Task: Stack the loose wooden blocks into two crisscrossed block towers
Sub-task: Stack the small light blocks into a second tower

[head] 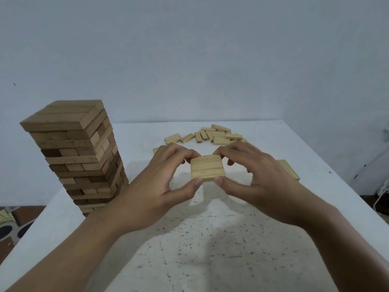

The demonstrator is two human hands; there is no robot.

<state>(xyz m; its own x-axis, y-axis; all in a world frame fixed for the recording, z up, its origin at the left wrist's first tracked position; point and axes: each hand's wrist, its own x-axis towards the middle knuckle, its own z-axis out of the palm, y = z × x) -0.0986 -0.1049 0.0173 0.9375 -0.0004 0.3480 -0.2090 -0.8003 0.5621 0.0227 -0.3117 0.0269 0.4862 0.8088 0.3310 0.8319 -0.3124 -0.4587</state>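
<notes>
A tall crisscrossed tower of brown wooden blocks (80, 152) stands at the table's left. In the middle, a square layer of three pale blocks (207, 168) is held between both hands, a little above the table. My left hand (168, 178) pinches its left side with thumb and fingers. My right hand (250, 171) pinches its right side the same way. A pile of several loose pale blocks (214, 134) lies behind the hands. Another pale block piece (288, 169) shows partly behind my right hand.
The white speckled table (210, 249) stretches toward me. Its left edge runs just beside the tower, and its right edge falls off past my right forearm. A pale wall stands behind.
</notes>
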